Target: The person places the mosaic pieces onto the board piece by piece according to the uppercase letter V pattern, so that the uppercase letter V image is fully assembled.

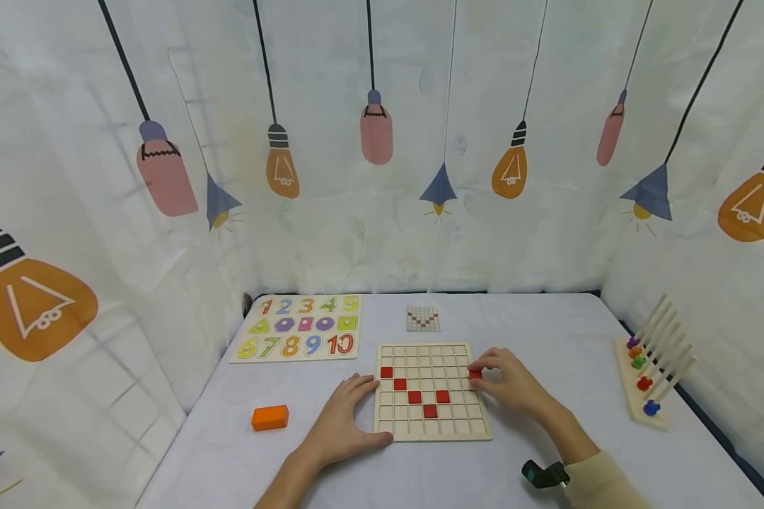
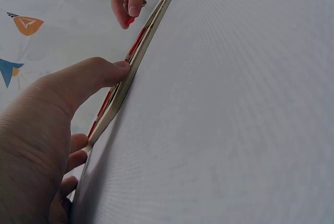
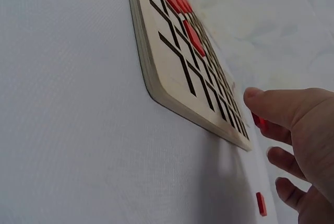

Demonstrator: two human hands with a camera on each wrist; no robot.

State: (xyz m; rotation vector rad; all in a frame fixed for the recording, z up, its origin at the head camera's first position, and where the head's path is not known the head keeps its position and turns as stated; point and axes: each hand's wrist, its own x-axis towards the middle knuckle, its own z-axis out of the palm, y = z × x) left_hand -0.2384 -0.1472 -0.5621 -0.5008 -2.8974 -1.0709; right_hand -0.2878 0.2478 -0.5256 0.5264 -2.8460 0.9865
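Observation:
A square wooden grid board [image 1: 429, 434] lies on the white-covered table, with several red square tiles [image 1: 429, 411] in its cells. My left hand [image 1: 340, 420] rests at its left side. Its fingertips touch the left edge and the thumb [image 2: 112, 72] lies on the near-left corner, fingers spread rather than curled. At the board's right edge, my right hand [image 1: 512, 382] pinches a red tile [image 1: 475, 374] between thumb and fingers. In the right wrist view that tile is partly hidden behind the thumb, and another small red piece [image 3: 261, 203] shows beyond the board, near the lower fingers.
Behind the board lies a small pattern card [image 1: 424, 319]. A number-and-shape puzzle board [image 1: 261, 346] is at the back left, and an orange block [image 1: 270, 418] at the left. To the right stands a peg rack [image 1: 643, 403] with coloured pieces. A printed curtain surrounds the table.

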